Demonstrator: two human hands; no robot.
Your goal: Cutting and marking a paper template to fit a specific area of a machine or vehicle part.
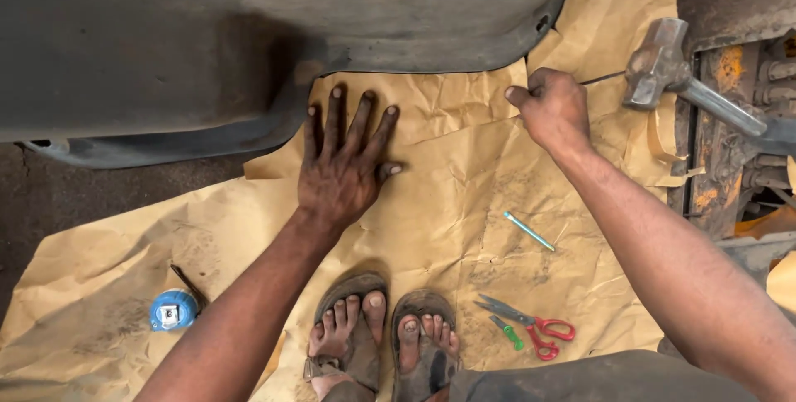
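Mid-frame, the left hand (344, 162) presses flat, fingers spread wide, on crumpled brown kraft paper (448, 203); the right hand (554, 108) pinches its torn edge.

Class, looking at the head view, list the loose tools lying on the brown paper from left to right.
Blue tape measure → green marker → blue pen → red-handled scissors → hammer.

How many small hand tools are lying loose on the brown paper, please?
3: red-handled scissors and a small green tool by the right foot, a thin turquoise pen above. More may be hidden.
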